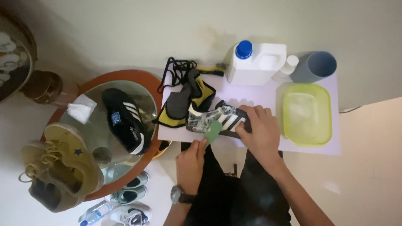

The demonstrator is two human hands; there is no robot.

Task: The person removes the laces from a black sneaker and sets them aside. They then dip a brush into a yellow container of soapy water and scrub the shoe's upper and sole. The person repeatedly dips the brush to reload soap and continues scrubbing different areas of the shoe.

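A black shoe with white stripes [213, 118], covered in foam, lies on a white sheet [259, 94] in front of me. My right hand [260, 132] grips this shoe from above at its right end. A green brush [212, 133] is held in my left hand [190, 164], its head against the shoe's near side. My left wrist wears a watch. Black and yellow insoles [184, 102] and black laces [178, 71] lie just left of the shoe.
A yellow-green basin of soapy water [307, 113], a white jug with blue cap [255, 62], a small white bottle [287, 68] and a grey cup [316, 65] stand at the back right. A round glass-topped table [109, 125] at left carries the other black shoe [123, 119], tan shoes [63, 165] and a tissue [81, 109].
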